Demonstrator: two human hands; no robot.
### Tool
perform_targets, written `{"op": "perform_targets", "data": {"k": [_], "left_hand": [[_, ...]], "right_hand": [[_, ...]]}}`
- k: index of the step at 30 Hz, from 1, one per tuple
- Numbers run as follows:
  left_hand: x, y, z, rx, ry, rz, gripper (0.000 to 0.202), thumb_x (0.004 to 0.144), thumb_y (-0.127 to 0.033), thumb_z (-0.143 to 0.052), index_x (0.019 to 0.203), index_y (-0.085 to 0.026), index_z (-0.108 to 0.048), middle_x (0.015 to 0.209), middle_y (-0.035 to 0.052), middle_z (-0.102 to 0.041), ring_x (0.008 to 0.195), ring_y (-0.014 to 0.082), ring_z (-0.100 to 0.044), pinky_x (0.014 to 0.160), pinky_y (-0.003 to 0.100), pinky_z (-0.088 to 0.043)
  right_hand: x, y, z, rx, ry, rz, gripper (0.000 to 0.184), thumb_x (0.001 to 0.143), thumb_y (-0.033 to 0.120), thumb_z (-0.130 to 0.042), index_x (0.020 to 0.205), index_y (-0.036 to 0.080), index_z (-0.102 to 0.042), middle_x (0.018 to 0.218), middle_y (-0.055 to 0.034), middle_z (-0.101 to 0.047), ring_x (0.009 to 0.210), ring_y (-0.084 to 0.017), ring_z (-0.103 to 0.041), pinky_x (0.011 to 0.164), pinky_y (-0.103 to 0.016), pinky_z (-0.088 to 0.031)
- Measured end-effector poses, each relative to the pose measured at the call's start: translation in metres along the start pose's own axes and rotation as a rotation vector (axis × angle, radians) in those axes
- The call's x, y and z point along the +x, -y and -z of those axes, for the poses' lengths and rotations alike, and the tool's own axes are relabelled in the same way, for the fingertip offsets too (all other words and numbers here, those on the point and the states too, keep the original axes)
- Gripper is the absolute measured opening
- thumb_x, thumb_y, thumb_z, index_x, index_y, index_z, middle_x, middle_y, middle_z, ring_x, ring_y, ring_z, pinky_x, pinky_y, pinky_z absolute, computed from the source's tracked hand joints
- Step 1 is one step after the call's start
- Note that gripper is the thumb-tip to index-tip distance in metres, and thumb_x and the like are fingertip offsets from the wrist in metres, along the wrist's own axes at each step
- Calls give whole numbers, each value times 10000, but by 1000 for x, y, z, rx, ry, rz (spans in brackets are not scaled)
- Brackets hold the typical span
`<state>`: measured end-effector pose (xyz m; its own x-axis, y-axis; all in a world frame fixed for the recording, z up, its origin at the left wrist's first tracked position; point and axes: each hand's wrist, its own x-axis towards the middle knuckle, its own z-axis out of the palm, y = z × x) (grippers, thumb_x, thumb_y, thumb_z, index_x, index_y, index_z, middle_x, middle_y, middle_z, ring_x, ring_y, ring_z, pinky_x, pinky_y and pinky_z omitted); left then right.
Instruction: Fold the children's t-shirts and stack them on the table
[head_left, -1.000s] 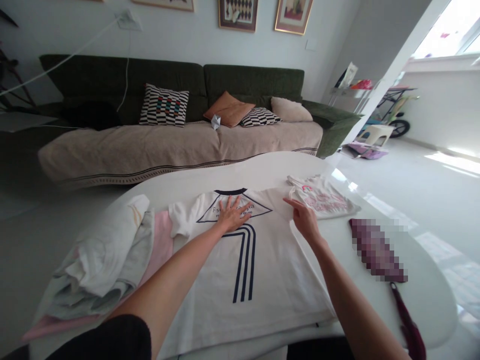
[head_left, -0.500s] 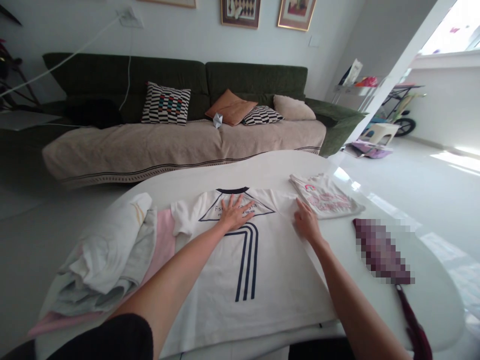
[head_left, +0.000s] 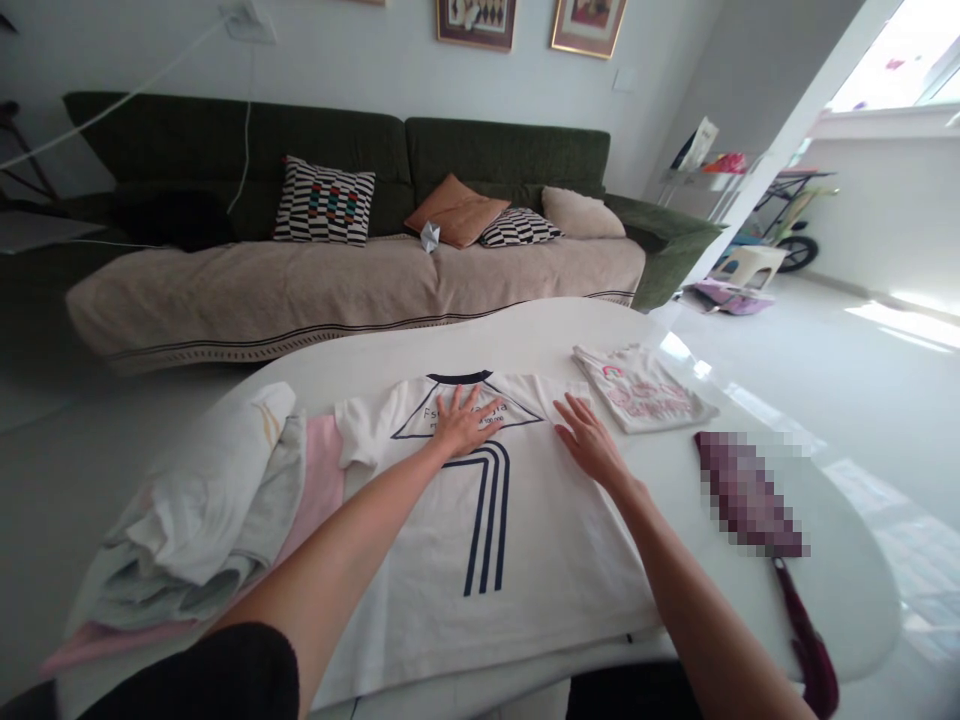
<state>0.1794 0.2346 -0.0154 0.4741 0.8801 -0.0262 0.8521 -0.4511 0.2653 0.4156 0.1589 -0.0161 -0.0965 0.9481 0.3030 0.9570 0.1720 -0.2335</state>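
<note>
Two flat, open hands press a white shirt (head_left: 540, 545) spread back-up on the glossy white oval counter (head_left: 525, 335). The left hand (head_left: 463, 425) lies on the navy-edged triangle below the collar, the right hand (head_left: 589, 442) near the shoulder. The shirt is soft cotton with a striped navy 7. A crumpled pale pile (head_left: 199, 510) touches its left sleeve; a folded tee (head_left: 637, 392) with pink print lies just right.

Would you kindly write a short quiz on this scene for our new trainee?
1. True or false: the left hand lies flat on the white shirt.
2. Where is the folded pink-printed top? A) under the left hand; B) on the table, right of the white shirt; C) on top of the white shirt.
3. Fill in: the white shirt's big dark print is the number ___.
Key: 1 true; 2 B; 3 seven.
</note>
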Motion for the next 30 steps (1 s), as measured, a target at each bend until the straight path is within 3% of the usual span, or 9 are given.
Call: {"op": "perform_targets", "data": {"k": [4,7,11,16,19,22,26,28,30], "left_hand": [[1,1,-2,4,-8,-8,575,776,-689,-194,1312,-479,-209,1470,-61,-75,1325,327,3,985,622,12],[2,2,-3,0,-17,-17,576,779,-684,-193,1314,-471,-214,1469,-62,-74,1325,329,13,981,627,21],[2,3,-5,-4,-30,-30,571,785,-669,-209,1318,-463,-216,1469,-57,-81,1322,339,2,970,645,13],[-1,6,-7,36,-67,-82,547,823,-528,-330,1341,-366,-262,1471,2,-98,1310,380,-8,963,668,-1],[-1,10,-9,34,-83,-113,526,838,-461,-345,1346,-352,-264,1470,-35,-91,1315,360,36,1006,619,15],[1,13,-13,13,-88,-110,520,851,-428,-329,1356,-349,-237,1466,-50,-109,1318,346,45,1020,605,14],[7,12,-16,-27,-77,-64,515,865,-375,-294,1369,-309,-212,1460,-22,-147,1322,333,-32,1017,610,-40],[12,15,-12,-48,-64,-40,497,865,-333,-287,1358,-284,-253,1439,-8,-229,1316,305,-121,1033,564,-119],[15,25,-1,-65,-61,-23,481,854,-278,-296,1335,-265,-308,1392,-7,-336,1289,239,-237,1047,447,-210]], "right_hand": [[-4,11,-3,-75,229,-15,450,894,385,-293,1333,288,-320,1406,-32,-291,1303,-245,-201,999,-514,-230],[-6,6,3,-123,287,-139,469,894,408,-286,1341,265,-298,1394,-68,-311,1290,-260,-235,964,-554,-252],[4,26,3,-121,182,-170,479,894,390,-291,1315,171,-349,1405,-135,-266,1303,-279,-187,973,-527,-252],[39,110,-26,198,131,32,505,889,313,-257,1341,92,-290,1387,-153,-298,1304,-229,-200,1017,-407,-253],[56,144,-50,340,42,-45,508,866,271,-271,1339,87,-283,1388,-145,-295,1303,-235,-200,1007,-405,-273],[60,151,-66,450,-89,-122,483,854,295,-294,1309,139,-338,1389,-113,-299,1295,-236,-219,1001,-413,-278],[57,142,-72,552,-188,-226,492,869,347,-248,1317,156,-312,1391,-107,-293,1282,-214,-249,994,-393,-292],[57,140,-73,549,-182,-231,482,881,346,-208,1309,158,-325,1374,-104,-324,1271,-202,-272,997,-384,-287],[58,141,-75,514,-167,-198,475,890,341,-184,1298,159,-345,1348,-99,-367,1263,-192,-287,1002,-374,-278]]}}
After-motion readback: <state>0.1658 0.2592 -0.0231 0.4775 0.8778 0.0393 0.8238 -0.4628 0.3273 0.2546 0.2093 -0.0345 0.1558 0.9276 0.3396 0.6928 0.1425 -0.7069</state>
